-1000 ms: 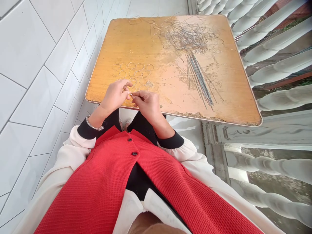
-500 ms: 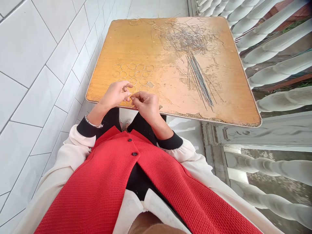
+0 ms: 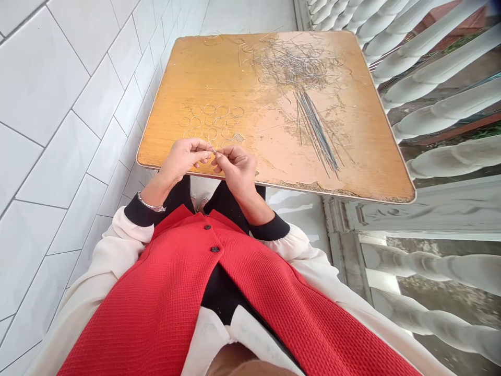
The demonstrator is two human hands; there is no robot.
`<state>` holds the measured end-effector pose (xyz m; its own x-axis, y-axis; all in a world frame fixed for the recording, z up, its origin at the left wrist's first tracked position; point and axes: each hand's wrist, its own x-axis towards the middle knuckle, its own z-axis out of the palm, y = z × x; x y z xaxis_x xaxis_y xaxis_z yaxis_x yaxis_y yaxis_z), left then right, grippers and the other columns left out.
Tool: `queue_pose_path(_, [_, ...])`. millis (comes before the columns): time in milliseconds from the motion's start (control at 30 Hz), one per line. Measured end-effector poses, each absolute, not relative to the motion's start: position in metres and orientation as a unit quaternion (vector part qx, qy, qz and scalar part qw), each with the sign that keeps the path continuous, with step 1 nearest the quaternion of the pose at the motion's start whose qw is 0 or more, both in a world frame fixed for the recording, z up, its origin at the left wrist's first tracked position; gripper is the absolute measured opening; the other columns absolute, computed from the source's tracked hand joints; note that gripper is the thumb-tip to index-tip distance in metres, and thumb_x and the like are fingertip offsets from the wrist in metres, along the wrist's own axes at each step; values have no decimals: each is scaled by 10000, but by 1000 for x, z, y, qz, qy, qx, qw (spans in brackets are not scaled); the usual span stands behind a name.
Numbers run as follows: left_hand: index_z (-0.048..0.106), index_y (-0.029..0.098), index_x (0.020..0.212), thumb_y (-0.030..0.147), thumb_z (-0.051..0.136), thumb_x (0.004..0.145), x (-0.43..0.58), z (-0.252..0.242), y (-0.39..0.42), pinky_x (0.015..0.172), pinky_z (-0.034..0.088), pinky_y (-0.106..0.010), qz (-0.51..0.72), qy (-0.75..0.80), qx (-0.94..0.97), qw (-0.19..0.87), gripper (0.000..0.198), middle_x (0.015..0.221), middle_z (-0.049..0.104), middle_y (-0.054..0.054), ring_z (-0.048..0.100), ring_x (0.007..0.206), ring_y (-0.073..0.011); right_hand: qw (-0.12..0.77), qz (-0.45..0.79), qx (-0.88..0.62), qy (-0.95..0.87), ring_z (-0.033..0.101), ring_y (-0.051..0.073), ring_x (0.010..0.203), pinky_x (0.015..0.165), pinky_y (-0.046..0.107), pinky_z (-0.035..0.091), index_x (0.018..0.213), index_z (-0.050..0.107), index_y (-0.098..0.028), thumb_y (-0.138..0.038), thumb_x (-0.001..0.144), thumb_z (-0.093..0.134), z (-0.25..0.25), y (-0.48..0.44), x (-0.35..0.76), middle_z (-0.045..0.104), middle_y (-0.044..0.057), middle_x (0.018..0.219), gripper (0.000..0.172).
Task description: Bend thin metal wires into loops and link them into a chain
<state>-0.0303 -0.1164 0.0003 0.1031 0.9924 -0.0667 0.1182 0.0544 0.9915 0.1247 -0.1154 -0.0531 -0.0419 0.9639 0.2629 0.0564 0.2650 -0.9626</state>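
Note:
Over the near edge of the table, my left hand (image 3: 187, 158) and my right hand (image 3: 237, 166) meet fingertip to fingertip. Both pinch a thin piece of wire (image 3: 212, 147), part of which shows between them; its full shape is hidden by the fingers. Just beyond the hands lie several wire rings (image 3: 209, 110) in loose rows on the tabletop. To the right of my right hand rests a bundle of straight grey wires (image 3: 318, 130). Behind that bundle is a tangled heap of curled wire (image 3: 299, 62).
The worn wooden table (image 3: 274, 156) has a chipped near edge. A white tiled wall (image 3: 58, 99) runs along the left. White balusters (image 3: 442, 120) line the right side. One loose wire (image 3: 274, 127) lies across the middle of the tabletop.
My left fingers have closed in from a looser curl, and the fingertips of both hands now meet. A bit of wire shows above them. The view has shifted slightly.

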Motion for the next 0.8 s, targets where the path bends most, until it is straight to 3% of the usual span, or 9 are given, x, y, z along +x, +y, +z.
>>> queue_pose_path(233, [718,164,787,155,670,911,-30,0,-116,589,410,-207,434,496,516,547,133,699,688,14,558,598,-52,535,431,-432,-583,570,117,563,553,278,465,826,681,-216,-662,800,710,-54,-116,125,702,24,769,448])
queue_pose_path(567, [767,159,786,94,683,813,-30,-1,-118,601,428,-205,441,474,536,542,109,781,745,-6,545,590,-39,591,364,-435,-574,563,110,524,529,271,460,785,694,-200,-512,843,706,-53,-121,123,680,7,687,317])
queue_pose_path(800, [766,159,758,66,671,794,-23,-8,-120,684,465,-213,499,488,520,492,138,742,744,0,587,663,-59,549,432,-412,-585,628,113,587,574,276,541,896,744,-189,-659,797,761,-56,-117,132,755,51,873,481])
